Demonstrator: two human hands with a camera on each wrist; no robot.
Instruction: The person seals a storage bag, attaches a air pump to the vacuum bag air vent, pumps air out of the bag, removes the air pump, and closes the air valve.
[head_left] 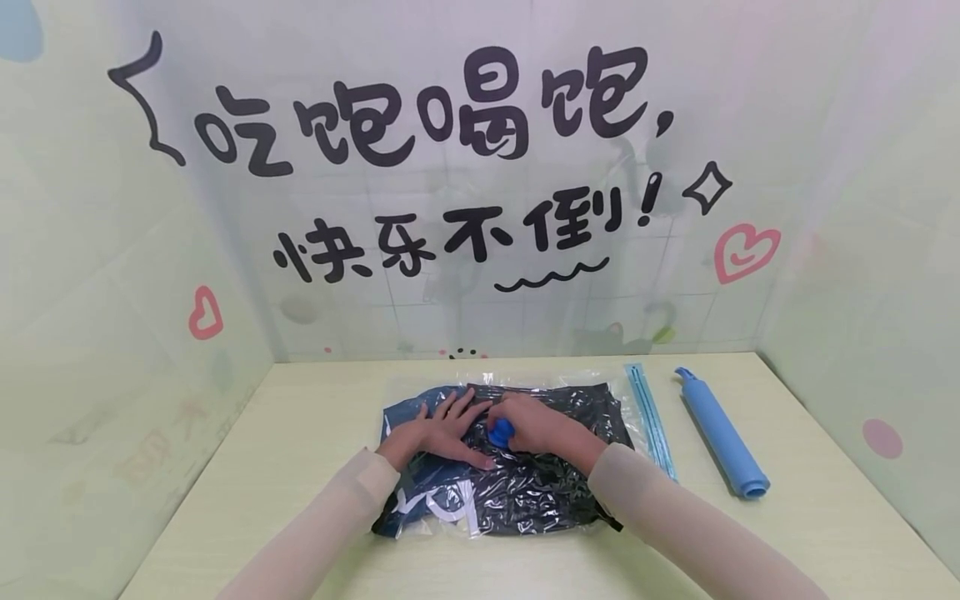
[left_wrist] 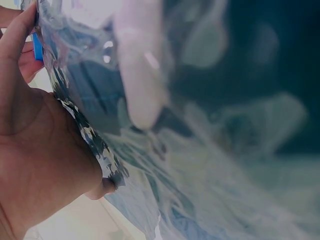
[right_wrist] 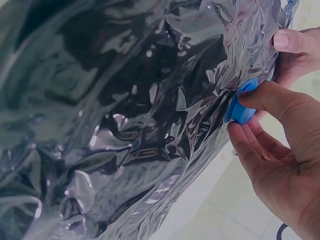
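Observation:
A clear vacuum storage bag (head_left: 551, 500) with dark folded clothes inside lies on the table, its plastic wrinkled. My left hand (head_left: 438, 435) rests on the bag left of its blue valve cap (head_left: 500, 433), fingers spread and straight. With thumb and fingers, my right hand (head_left: 542, 425) pinches the cap, as the right wrist view shows on the blue cap (right_wrist: 244, 111). Part of the cap is hidden behind the right fingers. In the left wrist view the left palm (left_wrist: 45, 155) lies along the plastic.
A blue hand pump (head_left: 723, 437) lies on the table right of the bag. The bag's blue zip strip (head_left: 651, 421) runs along its right edge. Fabric walls with printed writing (head_left: 457, 233) stand behind and at both sides of the table (head_left: 285, 467).

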